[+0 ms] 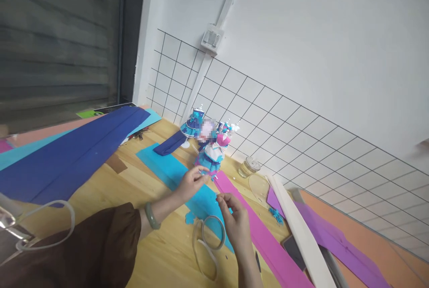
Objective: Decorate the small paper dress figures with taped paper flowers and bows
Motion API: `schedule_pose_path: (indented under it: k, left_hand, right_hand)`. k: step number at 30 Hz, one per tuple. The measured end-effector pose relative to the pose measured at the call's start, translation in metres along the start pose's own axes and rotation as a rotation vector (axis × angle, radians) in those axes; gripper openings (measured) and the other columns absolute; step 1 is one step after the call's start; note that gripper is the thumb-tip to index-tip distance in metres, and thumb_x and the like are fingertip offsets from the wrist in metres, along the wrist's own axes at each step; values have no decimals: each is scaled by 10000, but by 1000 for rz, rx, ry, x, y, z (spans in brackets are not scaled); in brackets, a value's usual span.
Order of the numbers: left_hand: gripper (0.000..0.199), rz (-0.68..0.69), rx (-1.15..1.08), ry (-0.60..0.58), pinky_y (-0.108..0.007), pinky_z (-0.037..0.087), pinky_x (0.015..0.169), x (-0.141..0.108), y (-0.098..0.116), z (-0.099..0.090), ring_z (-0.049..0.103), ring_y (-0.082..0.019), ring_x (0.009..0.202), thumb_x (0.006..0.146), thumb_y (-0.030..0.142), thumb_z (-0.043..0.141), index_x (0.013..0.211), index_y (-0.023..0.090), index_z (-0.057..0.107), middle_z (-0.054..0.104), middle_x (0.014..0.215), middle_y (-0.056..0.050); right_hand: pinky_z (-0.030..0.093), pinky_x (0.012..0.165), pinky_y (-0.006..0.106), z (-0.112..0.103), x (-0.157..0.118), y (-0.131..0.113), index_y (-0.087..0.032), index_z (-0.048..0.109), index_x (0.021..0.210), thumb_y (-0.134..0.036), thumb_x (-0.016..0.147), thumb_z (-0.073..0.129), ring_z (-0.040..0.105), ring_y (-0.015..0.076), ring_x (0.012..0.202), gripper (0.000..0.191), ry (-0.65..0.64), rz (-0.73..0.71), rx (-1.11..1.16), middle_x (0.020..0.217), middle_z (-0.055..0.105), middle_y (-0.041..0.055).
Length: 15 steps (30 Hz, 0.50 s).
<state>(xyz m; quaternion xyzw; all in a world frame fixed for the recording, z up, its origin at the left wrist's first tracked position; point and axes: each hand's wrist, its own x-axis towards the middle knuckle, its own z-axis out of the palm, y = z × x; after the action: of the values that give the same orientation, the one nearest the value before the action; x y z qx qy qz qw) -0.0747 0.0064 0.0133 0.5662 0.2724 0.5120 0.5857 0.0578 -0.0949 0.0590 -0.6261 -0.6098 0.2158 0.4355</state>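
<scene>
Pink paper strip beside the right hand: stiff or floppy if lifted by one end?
Likely floppy: the pink paper strip looks long and thin, so it should sag. Probably light for its size too, being flat sheet.

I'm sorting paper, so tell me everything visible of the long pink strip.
The strip looks like crepe paper: bright pink, long, lightly creased lengthwise. It lies slantwise on the table, far end near the left hand, near end out of frame. The right hand overlaps it in view; contact is unclear.
</scene>
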Motion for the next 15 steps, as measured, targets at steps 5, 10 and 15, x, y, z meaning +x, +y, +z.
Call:
schedule_pose_path:
  k: [5, 10, 15]
  left_hand:
    - [276, 183, 83, 231, -200, 302, 493, 36, 12, -2, 366, -85, 492, 800, 389, 581, 959, 168, 538, 340, 537, 92]
    - [396, 325, 193, 386, -251, 387, 726, 70, 21, -1, 519, -133, 746, 769, 300, 626, 1128, 205, 489, 543, 787, 19]
    - [588, 414, 267, 388, -337, 343, 922, 92, 21, 2, 500, -206, 1061, 728, 228, 667, 1262, 222, 421, 568, 1071, -58]
  right_hand:
    - [420, 703, 291, -12, 23, -9, -201, 627, 817, -475, 825, 483, 574, 186, 799, 309, -15, 12, 40, 833, 651, 41]
    - [448, 736, 317, -16, 50, -14, -193, 644, 820, -466, 819, 487, 571, 192, 801, 315, 49, -64, 65, 830, 649, 54]
    - [428, 723, 304, -17, 72, -14, -195, 599, 875, -445, 827, 491, 539, 175, 800, 276, 43, -106, 92, 859, 612, 45]
